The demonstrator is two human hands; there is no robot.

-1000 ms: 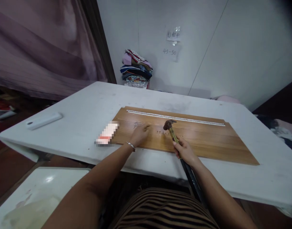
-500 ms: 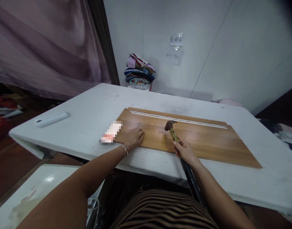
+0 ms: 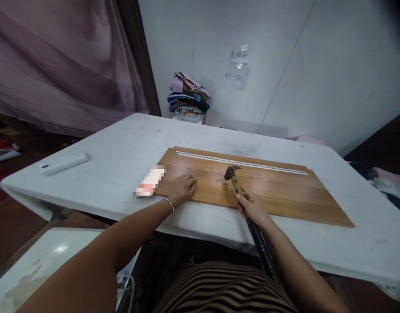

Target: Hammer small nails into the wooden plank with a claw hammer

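Note:
My right hand (image 3: 250, 204) is wrapped around the handle of a claw hammer (image 3: 235, 181). The hammer's rusty head is just above a nail (image 3: 224, 181) that stands in the brown wooden board (image 3: 284, 195); whether they touch I cannot tell. Beside that nail, a few more nail heads show in a short row. My left hand (image 3: 183, 188), with a bracelet at the wrist, lies on the board's left part with its fingers loosely bent. Just past its fingertips is a small pile of loose nails (image 3: 192, 170).
The board lies on a white-covered table (image 3: 121, 148), with white strips (image 3: 242, 162) along its far side. To its left are a blurred-out phone-like object (image 3: 150, 181) and a white oblong object (image 3: 64, 164). Folded cloths (image 3: 189, 98) are stacked by the wall.
The whole view has shifted slightly, so things appear a little farther left. The hammer's head seems slightly lower over the nail. Both hands keep nearly the same place on the board.

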